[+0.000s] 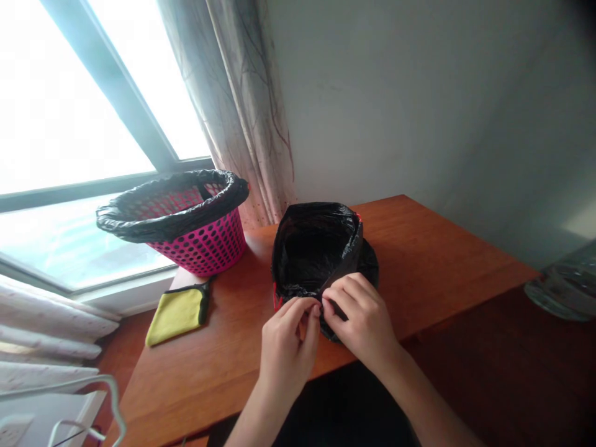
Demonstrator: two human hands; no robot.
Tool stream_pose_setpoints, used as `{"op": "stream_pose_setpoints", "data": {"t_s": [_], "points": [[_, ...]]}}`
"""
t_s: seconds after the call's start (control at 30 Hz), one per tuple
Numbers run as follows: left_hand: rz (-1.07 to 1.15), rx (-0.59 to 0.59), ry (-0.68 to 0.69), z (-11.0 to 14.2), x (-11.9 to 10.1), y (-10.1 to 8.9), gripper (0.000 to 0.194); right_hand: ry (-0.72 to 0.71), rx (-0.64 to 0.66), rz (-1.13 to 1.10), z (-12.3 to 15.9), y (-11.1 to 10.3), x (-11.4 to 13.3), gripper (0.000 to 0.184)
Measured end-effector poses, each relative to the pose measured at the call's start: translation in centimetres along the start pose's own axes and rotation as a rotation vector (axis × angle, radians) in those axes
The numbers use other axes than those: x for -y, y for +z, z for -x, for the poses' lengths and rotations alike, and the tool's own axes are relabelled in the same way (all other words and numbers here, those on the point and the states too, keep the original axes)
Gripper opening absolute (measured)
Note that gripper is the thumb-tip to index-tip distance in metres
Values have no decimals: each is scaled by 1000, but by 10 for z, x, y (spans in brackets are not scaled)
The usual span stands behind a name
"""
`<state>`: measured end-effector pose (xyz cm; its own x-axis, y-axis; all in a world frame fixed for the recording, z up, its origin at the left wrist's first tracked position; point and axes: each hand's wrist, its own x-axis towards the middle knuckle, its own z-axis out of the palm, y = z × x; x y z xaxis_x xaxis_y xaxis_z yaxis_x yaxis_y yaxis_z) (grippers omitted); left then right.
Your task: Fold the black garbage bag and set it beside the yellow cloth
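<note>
A black plastic garbage bag [316, 248] stands with its mouth wide on the wooden table [447, 248], near the front edge. Bits of red drawstring show at its rim on the left and at the back right. My left hand [289, 338] pinches the near rim of the bag between thumb and forefinger. Right beside it, my right hand [361, 313] also has its fingertips closed on that rim. The fingertips of both hands almost meet. Whatever the bag's lower part holds or rests on is hidden.
A pink perforated basket [205, 245] with a black bag over its rim stands at the back left by the window. A yellow cloth [179, 315] with dark trim lies before it. A clear jug-like vessel [565, 288] is at far right. A white cable [114, 403] curves at lower left.
</note>
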<state>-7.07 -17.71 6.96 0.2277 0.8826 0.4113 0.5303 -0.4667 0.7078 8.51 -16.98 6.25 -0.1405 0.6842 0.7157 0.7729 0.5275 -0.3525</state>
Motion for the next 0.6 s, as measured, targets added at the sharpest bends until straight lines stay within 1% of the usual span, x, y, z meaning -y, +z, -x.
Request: {"op": "stream_pose_setpoints", "data": {"t_s": [0.1, 0.2, 0.27, 0.37, 0.43, 0.5, 0.6], "points": [[2, -29, -40, -1, 9, 4, 19, -10, 15, 24, 5, 8, 1, 12], [39, -49, -125, -2, 15, 6, 22, -18, 31, 28, 10, 16, 1, 10], [129, -40, -203, -3, 19, 8, 25, -20, 40, 21, 12, 21, 1, 10], [330, 2, -296, -5, 29, 13, 29, -10, 73, -11, 16, 24, 0, 10], [436, 16, -341, -7, 36, 16, 28, -7, 108, -64, 18, 24, 0, 11], [497, 13, -379, -10, 42, 19, 26, -6, 131, -144, 22, 21, -2, 16], [555, -21, -428, -15, 49, 18, 24, 40, 89, -228, 36, 11, -14, 21]]}}
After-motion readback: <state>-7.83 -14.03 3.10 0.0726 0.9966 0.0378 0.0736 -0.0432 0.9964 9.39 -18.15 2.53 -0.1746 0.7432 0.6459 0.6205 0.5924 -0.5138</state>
